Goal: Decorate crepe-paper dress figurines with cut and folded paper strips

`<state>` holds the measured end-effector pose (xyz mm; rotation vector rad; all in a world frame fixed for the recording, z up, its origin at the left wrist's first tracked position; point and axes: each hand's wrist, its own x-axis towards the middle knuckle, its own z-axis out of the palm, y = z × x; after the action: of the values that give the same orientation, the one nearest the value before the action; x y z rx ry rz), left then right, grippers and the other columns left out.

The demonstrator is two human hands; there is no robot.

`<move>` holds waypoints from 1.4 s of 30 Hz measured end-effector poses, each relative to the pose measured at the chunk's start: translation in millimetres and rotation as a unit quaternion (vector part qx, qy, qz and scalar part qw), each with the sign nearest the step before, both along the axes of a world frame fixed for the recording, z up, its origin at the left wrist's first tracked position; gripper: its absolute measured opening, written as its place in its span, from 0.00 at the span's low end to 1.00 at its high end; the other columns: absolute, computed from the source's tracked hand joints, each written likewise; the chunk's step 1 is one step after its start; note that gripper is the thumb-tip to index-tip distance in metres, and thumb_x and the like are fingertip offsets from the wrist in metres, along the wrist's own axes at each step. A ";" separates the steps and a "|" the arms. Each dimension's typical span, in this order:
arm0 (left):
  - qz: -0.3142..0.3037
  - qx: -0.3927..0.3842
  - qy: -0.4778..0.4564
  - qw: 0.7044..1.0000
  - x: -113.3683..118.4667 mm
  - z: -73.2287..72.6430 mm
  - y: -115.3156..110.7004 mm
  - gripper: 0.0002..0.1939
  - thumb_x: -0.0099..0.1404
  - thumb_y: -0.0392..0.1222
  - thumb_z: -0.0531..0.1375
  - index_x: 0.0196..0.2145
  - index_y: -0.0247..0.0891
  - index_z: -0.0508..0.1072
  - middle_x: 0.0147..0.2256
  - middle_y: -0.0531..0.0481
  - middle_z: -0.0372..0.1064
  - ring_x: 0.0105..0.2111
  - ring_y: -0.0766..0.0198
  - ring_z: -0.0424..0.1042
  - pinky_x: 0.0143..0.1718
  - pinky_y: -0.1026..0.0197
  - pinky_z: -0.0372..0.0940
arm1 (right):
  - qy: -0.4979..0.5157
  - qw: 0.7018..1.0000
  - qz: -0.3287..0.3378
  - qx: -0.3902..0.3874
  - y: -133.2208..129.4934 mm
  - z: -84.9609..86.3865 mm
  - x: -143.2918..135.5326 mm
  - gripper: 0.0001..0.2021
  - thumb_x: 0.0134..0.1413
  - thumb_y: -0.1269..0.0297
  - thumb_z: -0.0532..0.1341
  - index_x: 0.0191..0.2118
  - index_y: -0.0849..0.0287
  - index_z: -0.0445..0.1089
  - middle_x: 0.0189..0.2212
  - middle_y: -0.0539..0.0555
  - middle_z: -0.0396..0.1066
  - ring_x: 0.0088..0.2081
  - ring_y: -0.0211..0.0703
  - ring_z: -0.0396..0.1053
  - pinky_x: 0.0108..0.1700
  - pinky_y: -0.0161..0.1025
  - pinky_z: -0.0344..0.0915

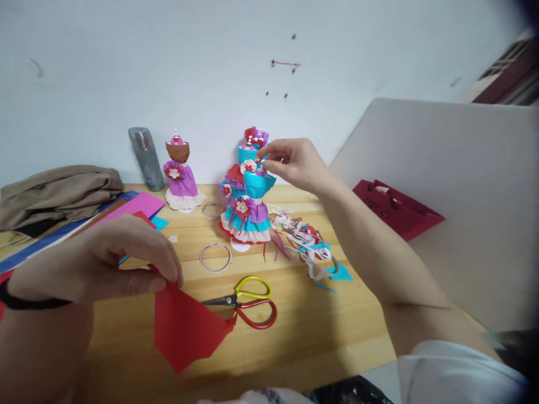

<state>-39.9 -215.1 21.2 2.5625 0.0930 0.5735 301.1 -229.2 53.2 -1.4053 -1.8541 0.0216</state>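
Note:
My left hand [147, 252] pinches the upper corner of a red paper piece [185, 328], which hangs over the table in front of me. Reaching out to the decorated paper dresses, my right hand [295, 163] has its thumb and forefinger close together at the top of the blue-topped dress [257, 185]; whatever is between them is too small to make out. More ruffled dresses stand right behind that one. Scissors [229, 301] with one yellow and one red handle lie just right of the red paper.
Two rings [215, 270] and a heap of paper scraps [307, 238] lie on the table [295, 314]. Farther left stand a purple dress figure [183, 179] and a bottle [147, 160], near coloured sheets [135, 207] and brown cloth [63, 193]. A red bag [391, 210] is at right.

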 end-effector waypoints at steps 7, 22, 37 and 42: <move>-0.134 -0.029 0.046 0.990 34.5 27.8 2.9 0.10 0.62 0.24 0.61 0.38 0.37 0.75 0.32 0.49 0.79 0.32 0.67 0.78 0.35 0.71 0.71 | -0.025 0.999 0.030 0.006 -5.0 -6.1 3.3 0.14 0.55 0.63 0.63 0.45 0.63 0.76 0.31 0.55 0.77 0.31 0.42 0.71 0.38 0.41 0.67; 0.100 -0.061 -0.029 0.993 87.8 31.5 2.2 0.08 0.59 0.41 0.61 0.25 0.40 0.78 0.20 0.55 0.71 0.21 0.69 0.67 0.23 0.69 0.61 | 0.392 0.834 0.216 -0.323 -96.1 -73.8 -41.6 0.15 0.40 0.52 0.73 0.35 0.51 0.78 0.31 0.51 0.79 0.30 0.47 0.76 0.33 0.41 0.71; 0.182 -0.174 -0.114 0.961 120.7 14.2 31.3 0.10 0.59 0.43 0.62 0.27 0.33 0.75 0.22 0.52 0.69 0.23 0.69 0.65 0.25 0.67 0.60 | 0.137 0.986 -0.053 -0.083 -76.8 -45.2 8.8 0.09 0.52 0.59 0.62 0.28 0.59 0.74 0.24 0.52 0.73 0.26 0.40 0.66 0.28 0.37 0.61; 0.178 -0.202 -0.113 0.956 127.6 4.8 44.0 0.11 0.57 0.44 0.63 0.28 0.32 0.75 0.22 0.52 0.68 0.23 0.69 0.65 0.25 0.67 0.59 | 0.097 0.992 -0.075 -0.035 -69.6 -45.5 16.0 0.08 0.54 0.61 0.61 0.27 0.58 0.73 0.22 0.51 0.70 0.25 0.40 0.63 0.26 0.36 0.58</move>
<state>87.7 -171.1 26.0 2.0758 0.5427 0.8776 317.1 -298.8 7.7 -1.5314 -1.5978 0.1445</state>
